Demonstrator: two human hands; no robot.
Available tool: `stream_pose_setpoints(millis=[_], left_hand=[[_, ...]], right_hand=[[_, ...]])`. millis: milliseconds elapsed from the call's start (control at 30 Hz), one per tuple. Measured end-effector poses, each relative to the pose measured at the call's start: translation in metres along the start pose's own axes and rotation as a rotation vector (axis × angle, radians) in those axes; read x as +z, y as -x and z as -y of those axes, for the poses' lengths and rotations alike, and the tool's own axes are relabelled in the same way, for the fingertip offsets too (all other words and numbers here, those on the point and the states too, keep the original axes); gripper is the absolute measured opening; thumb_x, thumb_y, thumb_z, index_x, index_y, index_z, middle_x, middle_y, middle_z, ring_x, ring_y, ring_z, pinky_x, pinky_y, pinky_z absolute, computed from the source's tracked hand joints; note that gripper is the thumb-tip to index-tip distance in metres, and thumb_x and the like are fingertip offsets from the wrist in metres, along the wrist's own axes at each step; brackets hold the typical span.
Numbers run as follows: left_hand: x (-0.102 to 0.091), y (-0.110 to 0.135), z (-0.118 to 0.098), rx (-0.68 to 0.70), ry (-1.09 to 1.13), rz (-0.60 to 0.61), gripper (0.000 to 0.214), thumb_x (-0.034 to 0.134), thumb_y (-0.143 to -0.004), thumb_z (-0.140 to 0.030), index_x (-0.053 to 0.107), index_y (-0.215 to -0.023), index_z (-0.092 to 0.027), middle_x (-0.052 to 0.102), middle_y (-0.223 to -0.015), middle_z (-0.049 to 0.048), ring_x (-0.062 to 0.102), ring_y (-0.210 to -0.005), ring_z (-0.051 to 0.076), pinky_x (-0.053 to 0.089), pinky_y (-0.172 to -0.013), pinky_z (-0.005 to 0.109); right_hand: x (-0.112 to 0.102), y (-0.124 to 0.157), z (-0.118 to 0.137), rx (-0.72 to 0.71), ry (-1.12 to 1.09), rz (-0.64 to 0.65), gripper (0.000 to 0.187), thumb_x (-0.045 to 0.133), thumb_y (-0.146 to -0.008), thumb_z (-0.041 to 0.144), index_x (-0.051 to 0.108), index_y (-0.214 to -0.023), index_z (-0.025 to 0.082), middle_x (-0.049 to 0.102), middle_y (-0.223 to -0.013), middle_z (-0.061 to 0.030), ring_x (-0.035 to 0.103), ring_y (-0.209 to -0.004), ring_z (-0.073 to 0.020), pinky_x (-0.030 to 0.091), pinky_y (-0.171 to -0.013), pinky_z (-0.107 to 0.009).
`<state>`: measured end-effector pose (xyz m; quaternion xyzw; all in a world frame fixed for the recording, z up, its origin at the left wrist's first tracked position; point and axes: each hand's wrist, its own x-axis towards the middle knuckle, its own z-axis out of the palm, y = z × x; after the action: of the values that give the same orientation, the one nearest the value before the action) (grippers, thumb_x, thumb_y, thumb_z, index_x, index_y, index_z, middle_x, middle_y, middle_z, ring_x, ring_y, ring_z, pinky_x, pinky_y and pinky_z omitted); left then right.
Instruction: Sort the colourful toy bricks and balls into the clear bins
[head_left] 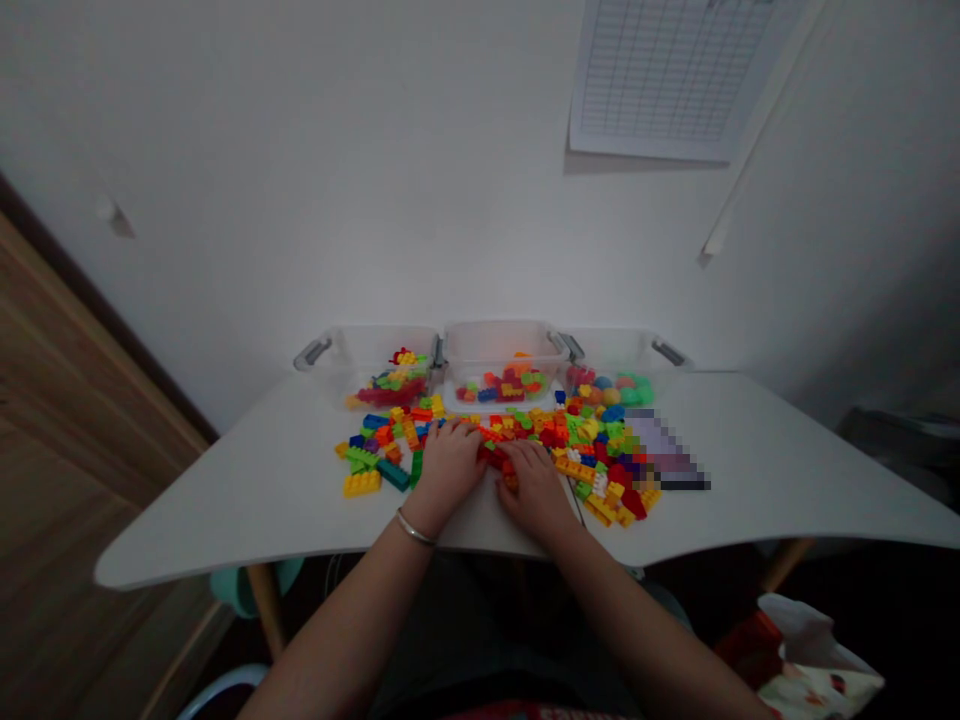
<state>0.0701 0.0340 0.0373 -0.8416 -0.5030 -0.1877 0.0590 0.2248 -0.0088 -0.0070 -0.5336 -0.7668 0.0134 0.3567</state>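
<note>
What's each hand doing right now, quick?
Left hand: curved on the toy bricks; cannot tell if holding any.
Right hand: curled against red bricks; cannot tell if holding any.

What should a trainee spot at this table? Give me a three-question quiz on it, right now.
1. Which one wears the metal bangle: the left hand or the right hand?
2. How many clear plastic tubs stand along the far edge of the white table?
3. True or false: both hands are inside a tub.

Key:
1. The left hand.
2. Three.
3. False: both hands are on the loose toy bricks on the table.
</note>
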Motion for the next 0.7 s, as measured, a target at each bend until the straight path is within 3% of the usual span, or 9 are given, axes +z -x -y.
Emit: stream_pose_setpoints(millis=[133,233,500,700], left_hand=[[-0.007,-0.003,0.002,-0.016,0.005,-0.05,0.013,0.053,-0.082,-0.021,0.064,-0.088,-0.019,0.068,-0.097,0.0124,0.061,-0.098,0.026,0.045,-0.089,0.041],[-0.007,-0.004,0.003,-0.052,0.133,-0.081,0.009,0.056,-0.08,-0.022,0.062,-0.087,-0.02,0.068,-0.094,0.01,0.062,-0.093,0.024,0.048,-0.083,0.037],[-0.003,-0.01,0.006,-0.208,0.806,-0.188,0.015,0.062,-0.075,-0.027,0.061,-0.089,-0.022,0.069,-0.093,0.0054,0.064,-0.089,0.019,0.052,-0.084,0.036],[-0.023,-0.031,0.028,-0.364,1.221,-0.265,0.03,0.066,-0.068,-0.039,0.058,-0.09,-0.019,0.069,-0.088,0.0055,0.066,-0.085,0.019,0.053,-0.077,0.033]], right_hand=[[-0.001,0.0,0.002,-0.001,0.0,-0.012,0.043,0.054,-0.08,0.017,0.058,-0.123,0.014,0.061,-0.121,-0.0126,0.049,-0.118,-0.0277,0.04,-0.106,-0.048],[-0.002,0.0,0.004,-0.023,-0.012,-0.01,0.04,0.053,-0.082,0.017,0.058,-0.122,0.014,0.061,-0.121,-0.0128,0.049,-0.118,-0.027,0.04,-0.105,-0.047],[-0.005,-0.001,0.005,-0.042,-0.02,0.006,0.04,0.053,-0.082,0.015,0.059,-0.121,0.016,0.061,-0.121,-0.0121,0.048,-0.119,-0.0264,0.04,-0.106,-0.047],[-0.007,-0.001,0.006,-0.031,-0.042,0.014,0.039,0.054,-0.081,0.014,0.06,-0.119,0.014,0.062,-0.119,-0.0117,0.049,-0.117,-0.026,0.04,-0.106,-0.046]])
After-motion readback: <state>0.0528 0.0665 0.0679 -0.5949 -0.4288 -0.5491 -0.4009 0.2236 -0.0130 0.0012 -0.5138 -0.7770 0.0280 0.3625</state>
